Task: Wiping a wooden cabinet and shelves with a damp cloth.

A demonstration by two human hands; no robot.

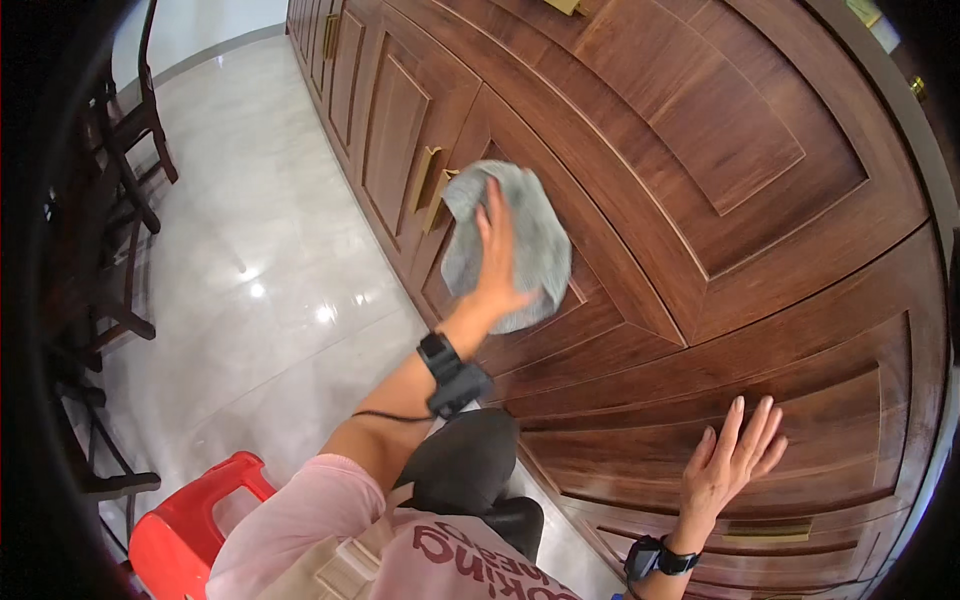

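Observation:
My left hand (496,251) presses a grey cloth (540,232) against a brown wooden cabinet door (592,304). The cloth spreads out around the hand and covers part of the door's raised panel. Just beyond its upper left edge are two brass handles, one on this door (435,206) and one on the neighbouring door (422,180). My right hand (726,457) is held at a lower wooden panel (817,420), palm towards it, fingers straight and slightly apart. Nothing is in that hand. Whether its palm fully touches the wood cannot be seen.
A red plastic stool (169,536) stands at lower left on the glossy pale tile floor (247,300). Dark wooden chairs (127,142) line the left side. More cabinet doors (394,127) run towards the far wall. A brass handle (769,531) sits low at right.

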